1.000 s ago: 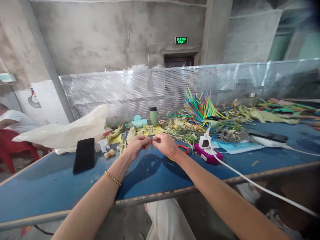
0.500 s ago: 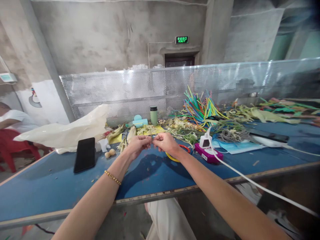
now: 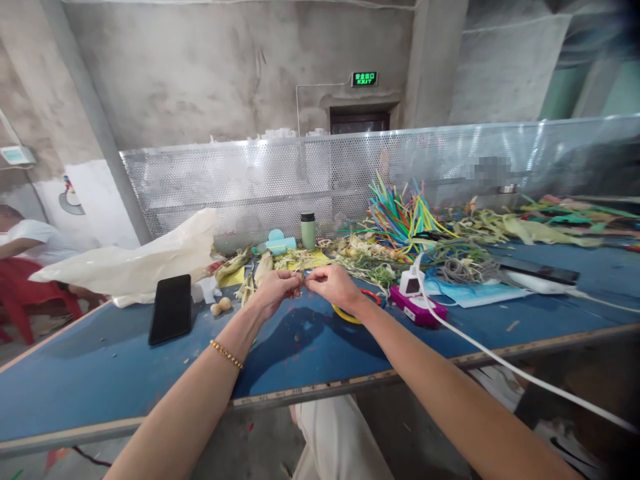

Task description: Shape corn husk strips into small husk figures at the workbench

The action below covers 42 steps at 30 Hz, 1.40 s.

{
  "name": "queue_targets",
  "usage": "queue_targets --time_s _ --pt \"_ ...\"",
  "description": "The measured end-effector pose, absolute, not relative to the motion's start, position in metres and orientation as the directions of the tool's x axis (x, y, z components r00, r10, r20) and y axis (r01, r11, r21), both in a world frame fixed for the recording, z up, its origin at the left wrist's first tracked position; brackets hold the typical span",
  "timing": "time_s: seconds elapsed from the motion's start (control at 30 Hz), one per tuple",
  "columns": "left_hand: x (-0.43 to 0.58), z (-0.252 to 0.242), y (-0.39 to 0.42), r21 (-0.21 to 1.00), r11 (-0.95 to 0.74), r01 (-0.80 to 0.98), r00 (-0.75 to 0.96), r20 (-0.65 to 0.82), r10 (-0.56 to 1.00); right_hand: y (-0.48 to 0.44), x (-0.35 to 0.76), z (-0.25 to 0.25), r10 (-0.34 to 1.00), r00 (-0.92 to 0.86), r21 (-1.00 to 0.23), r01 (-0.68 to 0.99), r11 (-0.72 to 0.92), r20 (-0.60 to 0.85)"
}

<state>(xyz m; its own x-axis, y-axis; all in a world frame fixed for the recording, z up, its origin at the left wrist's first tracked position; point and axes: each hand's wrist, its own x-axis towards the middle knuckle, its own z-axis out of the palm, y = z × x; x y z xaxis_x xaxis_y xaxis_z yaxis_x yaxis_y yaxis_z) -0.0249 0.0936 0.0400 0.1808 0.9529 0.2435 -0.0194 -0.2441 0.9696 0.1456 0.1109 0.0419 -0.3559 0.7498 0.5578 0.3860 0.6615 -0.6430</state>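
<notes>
Above the blue table point(image 3: 125, 373), both my hands are held close together with their fingertips nearly meeting. My left hand point(image 3: 277, 290) is closed in a pinch, and what sits between its fingertips is too small to name. My right hand point(image 3: 333, 288) pinches too, thumb against forefinger, on something I cannot make out. Under my right wrist lies a ring of yellow and red tube point(image 3: 347, 317). Dried corn husks point(image 3: 263, 269) and plant scraps point(image 3: 300, 258) lie just beyond my fingers.
A black phone point(image 3: 171, 310), round beige balls point(image 3: 221, 307) and a plastic sheet point(image 3: 135, 260) are at left. Behind stand a green bottle point(image 3: 308, 233) and colourful stems point(image 3: 405, 220). A purple power strip point(image 3: 419, 308) with a white cable point(image 3: 495, 352) is at right. A seated person point(image 3: 35, 237) is far left.
My hands stay almost in place, fingertips together, with only a slight shift of the right fingers. The view has moved very slightly; the objects on the table are unchanged.
</notes>
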Motion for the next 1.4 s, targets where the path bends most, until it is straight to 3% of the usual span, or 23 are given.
queue_targets --time_s 0.23,0.53,0.67,0.8,0.9,1.03,1.17,1.4 --pt "-0.023 0.04 0.093 0.97 -0.244 -0.012 0.189 0.241 0.952 0.11 0.145 0.044 0.762 -0.312 -0.583 0.502 0.639 0.567" --pt "-0.026 0.035 0.095 0.969 -0.249 0.006 0.177 0.244 0.953 0.102 0.141 0.045 0.703 -0.355 -0.409 0.619 0.671 0.617" --pt "-0.023 0.034 0.092 0.97 -0.239 0.036 0.194 0.228 0.954 0.097 0.145 0.041 0.755 -0.378 -0.536 0.539 0.65 0.536" --pt "-0.018 0.032 0.09 0.969 -0.235 0.078 0.199 0.216 0.956 0.1 0.15 0.031 0.859 -0.364 -0.792 0.368 0.487 0.359" --pt "-0.017 0.031 0.09 0.966 -0.242 0.092 0.205 0.219 0.954 0.103 0.151 0.025 0.883 -0.368 -0.885 0.246 0.394 0.291" --pt "-0.018 0.028 0.087 0.973 -0.208 0.104 0.204 0.184 0.962 0.099 0.151 0.025 0.878 -0.405 -0.916 0.19 0.353 0.254" --pt "-0.015 0.027 0.083 0.97 -0.186 0.155 0.208 0.152 0.966 0.091 0.152 0.029 0.892 -0.399 -0.895 0.288 0.341 0.211" --pt "-0.011 0.03 0.053 0.98 -0.157 0.126 0.169 0.134 0.976 0.064 0.151 0.031 0.903 -0.316 -0.843 0.361 0.398 0.291"
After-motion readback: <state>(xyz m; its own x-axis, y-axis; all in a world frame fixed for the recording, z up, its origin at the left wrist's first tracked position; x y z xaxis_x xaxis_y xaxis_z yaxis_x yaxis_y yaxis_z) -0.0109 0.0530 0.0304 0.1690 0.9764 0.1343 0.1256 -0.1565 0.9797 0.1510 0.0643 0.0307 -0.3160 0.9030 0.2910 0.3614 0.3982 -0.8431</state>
